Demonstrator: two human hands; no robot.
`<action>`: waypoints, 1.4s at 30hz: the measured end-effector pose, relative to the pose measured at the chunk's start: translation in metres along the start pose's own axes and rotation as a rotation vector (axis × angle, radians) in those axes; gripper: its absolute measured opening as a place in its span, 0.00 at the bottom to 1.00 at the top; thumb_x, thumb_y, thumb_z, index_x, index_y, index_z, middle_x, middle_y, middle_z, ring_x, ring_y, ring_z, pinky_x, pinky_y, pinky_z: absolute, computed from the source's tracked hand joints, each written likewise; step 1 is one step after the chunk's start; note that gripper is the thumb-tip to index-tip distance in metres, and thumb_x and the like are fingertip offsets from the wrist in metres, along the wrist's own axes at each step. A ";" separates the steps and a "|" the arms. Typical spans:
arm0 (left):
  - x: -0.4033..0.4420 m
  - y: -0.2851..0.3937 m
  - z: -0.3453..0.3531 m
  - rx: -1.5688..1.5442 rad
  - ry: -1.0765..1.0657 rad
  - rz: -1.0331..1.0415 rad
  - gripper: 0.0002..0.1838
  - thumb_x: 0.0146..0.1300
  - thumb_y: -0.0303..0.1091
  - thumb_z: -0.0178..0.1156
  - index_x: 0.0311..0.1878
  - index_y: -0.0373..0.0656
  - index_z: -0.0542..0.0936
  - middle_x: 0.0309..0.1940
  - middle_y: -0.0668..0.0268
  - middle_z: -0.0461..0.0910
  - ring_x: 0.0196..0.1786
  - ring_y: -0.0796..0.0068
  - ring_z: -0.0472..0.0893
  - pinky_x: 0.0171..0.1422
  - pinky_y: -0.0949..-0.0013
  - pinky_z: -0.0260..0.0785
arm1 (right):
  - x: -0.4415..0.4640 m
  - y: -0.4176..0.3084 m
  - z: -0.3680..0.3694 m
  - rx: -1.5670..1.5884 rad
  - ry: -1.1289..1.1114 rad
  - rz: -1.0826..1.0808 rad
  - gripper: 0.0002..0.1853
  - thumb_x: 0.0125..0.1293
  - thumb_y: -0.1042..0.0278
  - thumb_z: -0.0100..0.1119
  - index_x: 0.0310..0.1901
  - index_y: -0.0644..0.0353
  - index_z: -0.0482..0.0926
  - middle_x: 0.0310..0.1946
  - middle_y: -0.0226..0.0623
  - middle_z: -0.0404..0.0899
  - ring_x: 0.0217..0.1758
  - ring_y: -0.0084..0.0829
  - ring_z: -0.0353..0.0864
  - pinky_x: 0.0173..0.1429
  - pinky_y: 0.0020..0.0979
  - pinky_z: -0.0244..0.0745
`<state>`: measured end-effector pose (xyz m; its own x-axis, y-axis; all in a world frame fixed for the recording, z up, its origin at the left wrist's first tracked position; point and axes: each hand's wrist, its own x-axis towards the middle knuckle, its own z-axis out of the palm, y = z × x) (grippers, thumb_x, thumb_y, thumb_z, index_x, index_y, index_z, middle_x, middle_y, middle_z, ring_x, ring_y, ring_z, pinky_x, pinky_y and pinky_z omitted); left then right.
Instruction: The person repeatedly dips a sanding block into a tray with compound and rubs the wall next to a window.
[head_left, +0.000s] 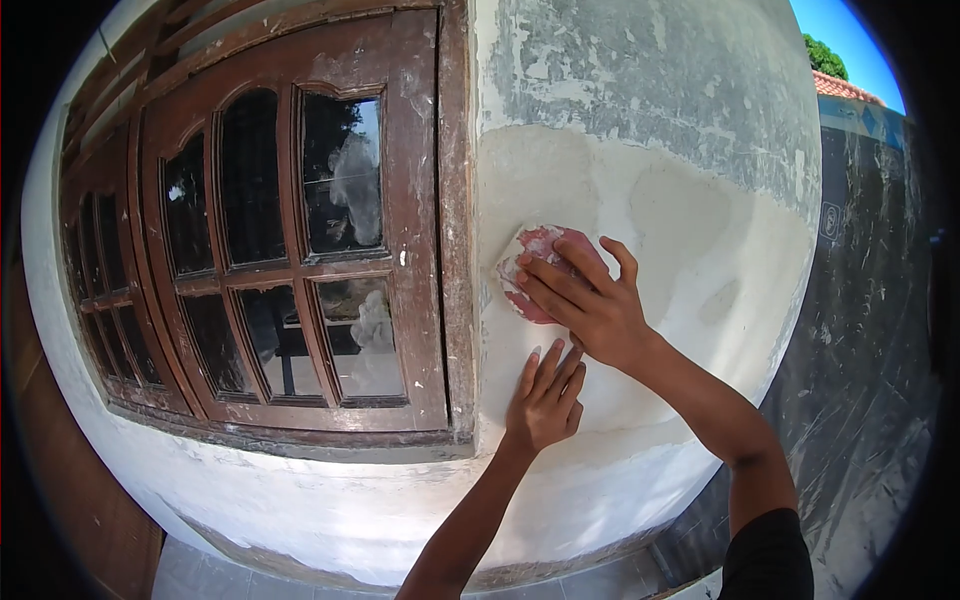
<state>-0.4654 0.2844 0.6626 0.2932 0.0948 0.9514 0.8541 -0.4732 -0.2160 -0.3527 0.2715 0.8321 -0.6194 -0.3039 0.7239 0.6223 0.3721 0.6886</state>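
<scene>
My right hand (pixel 590 305) presses a red pad (pixel 545 245), smeared with white, flat against the wall (pixel 660 330) just right of the window frame. Its fingers lie spread over the pad, with one finger lifted off to the right. Just below, my left hand (pixel 545 405) rests its fingertips on the wall close to the pad's lower edge, fingers apart and holding nothing. The plaster around both hands is pale with damp-looking grey patches, and rougher, flaking grey paint (pixel 660 90) lies above it.
At the left is a brown wooden window (pixel 290 270) with glass panes and a worn frame (pixel 459 230). A dark, scuffed wall (pixel 850 300) stands on the right, with a tiled roof (pixel 845 88) beyond. Grey floor tiles (pixel 215 580) run along the bottom.
</scene>
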 end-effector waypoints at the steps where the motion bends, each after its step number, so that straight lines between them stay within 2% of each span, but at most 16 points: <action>1: -0.001 -0.001 0.000 -0.009 -0.012 0.004 0.21 0.60 0.36 0.54 0.55 0.42 0.82 0.72 0.63 0.74 0.79 0.59 0.65 0.87 0.50 0.42 | 0.015 -0.002 0.008 0.004 -0.008 0.002 0.17 0.64 0.62 0.65 0.56 0.40 0.85 0.63 0.17 0.80 0.69 0.28 0.73 0.73 0.54 0.56; 3: 0.000 -0.004 -0.006 -0.016 -0.035 0.017 0.21 0.60 0.36 0.54 0.56 0.42 0.82 0.73 0.63 0.73 0.79 0.59 0.65 0.87 0.50 0.41 | 0.035 -0.006 0.019 -0.029 0.045 0.026 0.18 0.64 0.63 0.64 0.56 0.39 0.84 0.63 0.18 0.79 0.69 0.29 0.73 0.72 0.53 0.56; 6: -0.008 -0.006 -0.013 -0.029 -0.063 0.051 0.21 0.60 0.34 0.54 0.56 0.41 0.81 0.74 0.62 0.71 0.80 0.59 0.64 0.87 0.51 0.39 | 0.024 -0.011 0.030 -0.097 -0.015 0.021 0.18 0.65 0.63 0.64 0.56 0.37 0.84 0.63 0.19 0.79 0.69 0.29 0.72 0.72 0.52 0.56; 8: -0.018 -0.007 -0.019 -0.075 -0.111 0.034 0.22 0.59 0.33 0.55 0.56 0.39 0.81 0.74 0.60 0.71 0.79 0.58 0.64 0.87 0.50 0.41 | -0.005 -0.019 0.024 -0.104 -0.023 0.019 0.18 0.65 0.61 0.63 0.57 0.37 0.84 0.65 0.18 0.78 0.69 0.29 0.72 0.71 0.51 0.55; 9: -0.022 -0.008 -0.020 -0.075 -0.111 0.039 0.22 0.59 0.33 0.55 0.56 0.39 0.81 0.74 0.60 0.71 0.79 0.58 0.64 0.87 0.50 0.41 | -0.022 -0.025 0.019 -0.050 -0.040 0.062 0.20 0.62 0.65 0.64 0.57 0.39 0.84 0.65 0.19 0.78 0.69 0.30 0.72 0.72 0.51 0.53; 10: -0.026 -0.010 -0.020 -0.098 -0.094 0.054 0.22 0.57 0.31 0.56 0.56 0.38 0.81 0.71 0.58 0.74 0.78 0.56 0.67 0.86 0.49 0.44 | -0.037 -0.031 0.014 0.003 -0.058 0.104 0.22 0.59 0.68 0.66 0.57 0.40 0.84 0.66 0.19 0.78 0.68 0.31 0.72 0.72 0.50 0.50; 14: -0.040 -0.010 -0.004 -0.127 -0.069 0.065 0.22 0.54 0.30 0.58 0.54 0.37 0.83 0.61 0.57 0.81 0.71 0.53 0.74 0.84 0.48 0.51 | -0.078 -0.052 -0.006 -0.057 -0.128 0.129 0.22 0.59 0.65 0.65 0.57 0.41 0.85 0.66 0.20 0.79 0.68 0.32 0.72 0.72 0.50 0.48; 17: -0.040 -0.013 -0.004 -0.128 -0.047 0.093 0.24 0.54 0.30 0.58 0.56 0.36 0.83 0.57 0.57 0.84 0.68 0.54 0.76 0.82 0.48 0.54 | -0.056 -0.065 -0.007 0.024 -0.050 0.228 0.26 0.56 0.73 0.63 0.59 0.42 0.84 0.64 0.20 0.80 0.67 0.33 0.73 0.71 0.49 0.47; 22: -0.033 -0.011 -0.016 -0.123 -0.030 0.092 0.25 0.55 0.30 0.58 0.59 0.37 0.82 0.57 0.56 0.84 0.69 0.55 0.76 0.84 0.49 0.50 | 0.022 -0.047 0.014 0.010 -0.006 0.265 0.32 0.52 0.79 0.62 0.62 0.44 0.82 0.68 0.22 0.77 0.67 0.34 0.72 0.69 0.49 0.49; 26: -0.046 -0.011 -0.014 -0.125 -0.028 0.081 0.24 0.56 0.30 0.58 0.57 0.38 0.83 0.55 0.55 0.85 0.68 0.56 0.77 0.85 0.49 0.46 | -0.002 -0.061 0.034 0.031 -0.027 0.291 0.38 0.48 0.82 0.64 0.65 0.44 0.79 0.72 0.23 0.73 0.68 0.35 0.71 0.67 0.48 0.50; 30: -0.064 -0.014 -0.005 -0.118 -0.061 0.111 0.21 0.57 0.32 0.58 0.54 0.38 0.84 0.53 0.55 0.85 0.67 0.57 0.78 0.84 0.47 0.47 | -0.071 -0.096 0.020 0.043 -0.072 0.361 0.31 0.54 0.73 0.63 0.63 0.46 0.81 0.70 0.26 0.76 0.68 0.36 0.71 0.67 0.47 0.50; 32: -0.073 -0.017 0.007 -0.115 -0.121 0.094 0.22 0.59 0.34 0.57 0.57 0.40 0.82 0.57 0.57 0.84 0.73 0.59 0.73 0.85 0.48 0.45 | -0.086 -0.104 0.006 0.038 -0.078 0.373 0.30 0.55 0.72 0.62 0.63 0.47 0.82 0.69 0.27 0.77 0.68 0.37 0.71 0.68 0.47 0.49; 36: -0.064 -0.012 -0.004 -0.057 -0.130 0.093 0.24 0.59 0.35 0.57 0.59 0.41 0.82 0.60 0.58 0.82 0.73 0.59 0.72 0.85 0.48 0.46 | -0.045 -0.085 -0.005 0.018 -0.053 0.421 0.29 0.59 0.69 0.60 0.64 0.44 0.81 0.70 0.24 0.75 0.70 0.35 0.68 0.70 0.51 0.48; 37: -0.060 -0.012 -0.007 -0.069 -0.093 0.105 0.23 0.59 0.34 0.58 0.58 0.40 0.82 0.58 0.58 0.83 0.72 0.57 0.74 0.84 0.48 0.47 | -0.030 -0.076 -0.003 0.012 -0.058 0.403 0.33 0.55 0.74 0.61 0.66 0.45 0.79 0.71 0.24 0.74 0.71 0.36 0.68 0.70 0.53 0.47; 38: -0.056 -0.013 -0.010 -0.079 -0.053 0.118 0.23 0.58 0.33 0.59 0.57 0.39 0.83 0.56 0.57 0.85 0.71 0.55 0.75 0.83 0.47 0.49 | -0.015 -0.068 0.002 0.013 -0.063 0.408 0.33 0.55 0.74 0.61 0.66 0.45 0.79 0.71 0.24 0.74 0.71 0.36 0.68 0.70 0.53 0.47; 42: -0.056 -0.012 -0.017 -0.086 -0.105 0.094 0.25 0.58 0.32 0.57 0.61 0.41 0.82 0.61 0.60 0.82 0.76 0.58 0.70 0.84 0.48 0.44 | -0.009 -0.063 0.026 0.055 -0.064 0.405 0.40 0.48 0.81 0.62 0.68 0.45 0.77 0.73 0.25 0.72 0.72 0.39 0.68 0.70 0.52 0.49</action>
<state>-0.4993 0.2700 0.6155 0.4168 0.1356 0.8988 0.7822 -0.5572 -0.2787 -0.3985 0.2733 0.7807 -0.3590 -0.0688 0.9308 0.7964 0.4975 0.3439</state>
